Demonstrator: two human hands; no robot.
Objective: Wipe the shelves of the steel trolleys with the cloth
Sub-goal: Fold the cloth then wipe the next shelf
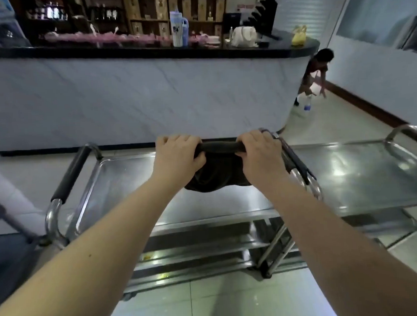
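A dark cloth (215,174) is stretched between my two hands above the top shelf (121,177) of a steel trolley. My left hand (177,158) grips its left end and my right hand (260,155) grips its right end. The cloth's upper edge is pulled taut and the rest hangs down in a fold. The trolley has black-padded handles (71,172) at its left and right ends and lower shelves (198,252) beneath. A second steel trolley (363,174) stands right beside it on the right.
A long white counter (139,98) with a black top runs behind the trolleys, carrying a bottle, a bag and other items. A person (315,75) bends down at the counter's right end in the corridor. Tiled floor (210,302) lies in front.
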